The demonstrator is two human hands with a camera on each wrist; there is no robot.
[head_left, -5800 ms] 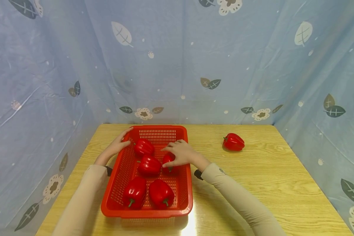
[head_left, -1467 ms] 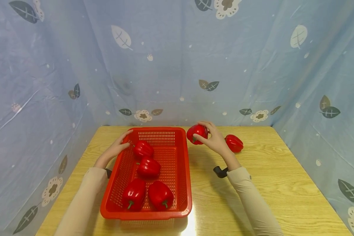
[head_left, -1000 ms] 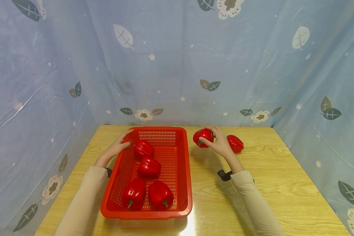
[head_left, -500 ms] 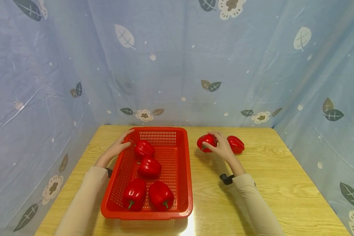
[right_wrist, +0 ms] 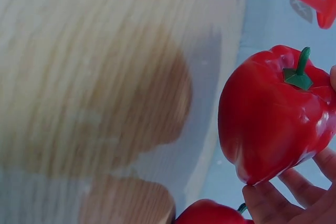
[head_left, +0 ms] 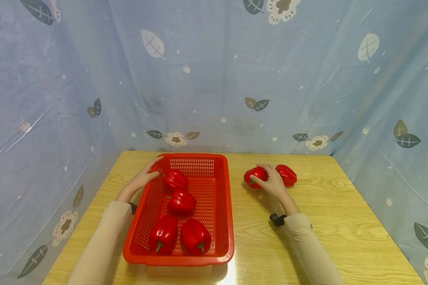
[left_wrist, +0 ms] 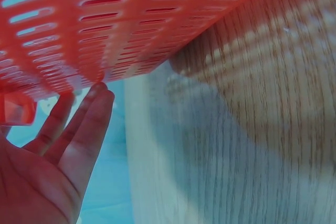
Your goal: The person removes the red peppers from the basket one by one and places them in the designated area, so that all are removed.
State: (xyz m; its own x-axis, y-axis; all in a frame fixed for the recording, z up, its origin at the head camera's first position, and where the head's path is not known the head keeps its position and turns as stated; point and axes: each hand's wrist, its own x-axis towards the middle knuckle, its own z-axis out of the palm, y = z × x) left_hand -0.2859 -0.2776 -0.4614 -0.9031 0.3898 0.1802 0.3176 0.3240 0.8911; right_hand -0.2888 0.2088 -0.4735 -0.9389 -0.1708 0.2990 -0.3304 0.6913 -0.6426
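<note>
My right hand (head_left: 274,184) holds a red bell pepper (head_left: 255,177) between thumb and fingers, right of the basket. Its green stem shows in the right wrist view, where this bell pepper (right_wrist: 275,114) looks low over the table; I cannot tell whether it touches. Just right of it lies another red bell pepper (head_left: 287,175), partly behind my hand. My left hand (head_left: 140,180) grips the rim of a red plastic basket (head_left: 178,260) at its far left corner, thumb over the rim. In the left wrist view its fingers (left_wrist: 86,129) touch the slotted outer wall.
Several red bell peppers (head_left: 181,202) lie in the basket, mostly at its left and near side. The wooden table (head_left: 328,221) extends right and toward me. A blue patterned curtain (head_left: 214,79) encloses the back and both sides.
My right hand has taken a bell pepper out of the basket's right side, carried it over the rim and lowered it beside the one on the table. The left hand stays at the rim.
</note>
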